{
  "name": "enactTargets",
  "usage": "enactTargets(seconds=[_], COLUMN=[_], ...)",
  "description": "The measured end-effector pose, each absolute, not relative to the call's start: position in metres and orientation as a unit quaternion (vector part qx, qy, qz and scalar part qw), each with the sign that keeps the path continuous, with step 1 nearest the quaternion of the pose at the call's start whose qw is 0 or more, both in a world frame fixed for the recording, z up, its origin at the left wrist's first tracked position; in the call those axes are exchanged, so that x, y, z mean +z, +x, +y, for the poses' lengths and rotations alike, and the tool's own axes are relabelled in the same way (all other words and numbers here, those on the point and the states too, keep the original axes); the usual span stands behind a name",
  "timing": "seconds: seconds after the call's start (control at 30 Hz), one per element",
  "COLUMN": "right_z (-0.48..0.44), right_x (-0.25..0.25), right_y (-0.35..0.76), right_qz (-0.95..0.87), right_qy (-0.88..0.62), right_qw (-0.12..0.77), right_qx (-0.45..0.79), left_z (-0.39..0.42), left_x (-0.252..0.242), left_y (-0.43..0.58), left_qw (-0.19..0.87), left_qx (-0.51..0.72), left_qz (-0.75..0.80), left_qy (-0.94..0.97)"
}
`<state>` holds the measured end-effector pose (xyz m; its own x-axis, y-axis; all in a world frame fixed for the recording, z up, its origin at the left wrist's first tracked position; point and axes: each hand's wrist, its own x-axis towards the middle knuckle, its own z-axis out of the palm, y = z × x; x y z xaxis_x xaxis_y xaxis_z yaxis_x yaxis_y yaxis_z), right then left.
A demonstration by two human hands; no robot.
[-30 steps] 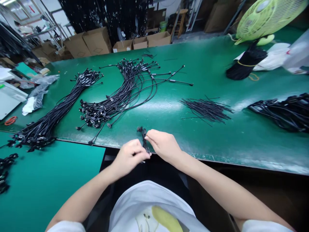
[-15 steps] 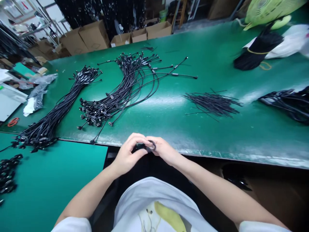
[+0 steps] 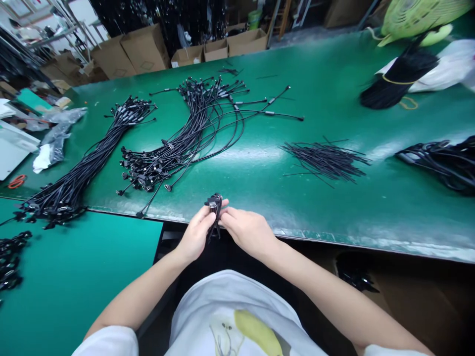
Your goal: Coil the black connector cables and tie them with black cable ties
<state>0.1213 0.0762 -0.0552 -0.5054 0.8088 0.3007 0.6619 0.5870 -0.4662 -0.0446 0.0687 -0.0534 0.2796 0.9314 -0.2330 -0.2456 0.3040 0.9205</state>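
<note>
A short black cable (image 3: 214, 203), folded into a small coil with its metal plug facing up, is held at the table's front edge. My left hand (image 3: 197, 232) is closed on the coil, thumb against its left side. My right hand (image 3: 249, 231) pinches at the coil's right side; its fingertips are partly hidden, so I cannot tell whether they grip the cable or something thin around it. Beyond the hands lies a loose bunch of black cables (image 3: 196, 128) with plugs at both ends. To the right is a pile of short black ties (image 3: 328, 159).
Another cable bundle (image 3: 100, 153) lies at the left, over the table's edge. Coiled cables (image 3: 13, 259) sit on the lower green surface. At the right are dark cables (image 3: 441, 160), a banded black bundle (image 3: 399, 76) and a yellow-green basket (image 3: 419, 20). Cardboard boxes (image 3: 144, 49) stand behind.
The coiled cable has been turned upright and raised, so its plug now shows. My left hand has closed more tightly around it, and my right hand has turned palm down beside it.
</note>
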Motion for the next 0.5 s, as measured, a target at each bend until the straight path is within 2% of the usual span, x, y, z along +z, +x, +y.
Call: enactTargets(seconds=[0.1,0.23,0.3,0.37,0.5], right_z=[0.075,0.081,0.087,0.094,0.101], right_x=[-0.044,-0.032,-0.035,-0.041,-0.049], right_y=[0.131,0.129,0.12,0.111,0.106], right_qz=[-0.853,-0.741,-0.693,-0.642,-0.526], right_qy=[-0.438,-0.535,-0.53,-0.508,-0.421], right_qw=[0.214,0.31,0.367,0.418,0.501], right_qx=[0.187,0.263,0.322,0.394,0.543], left_z=[0.075,0.076,0.073,0.07,0.066], left_x=[-0.059,-0.055,-0.051,-0.048,-0.047], left_y=[-0.048,-0.043,-0.036,-0.029,-0.021], left_qw=[0.672,0.61,0.589,0.609,0.734], left_qx=[0.415,0.423,0.425,0.417,0.342], left_qz=[0.44,0.471,0.48,0.465,0.399], left_qy=[0.427,0.476,0.491,0.488,0.429])
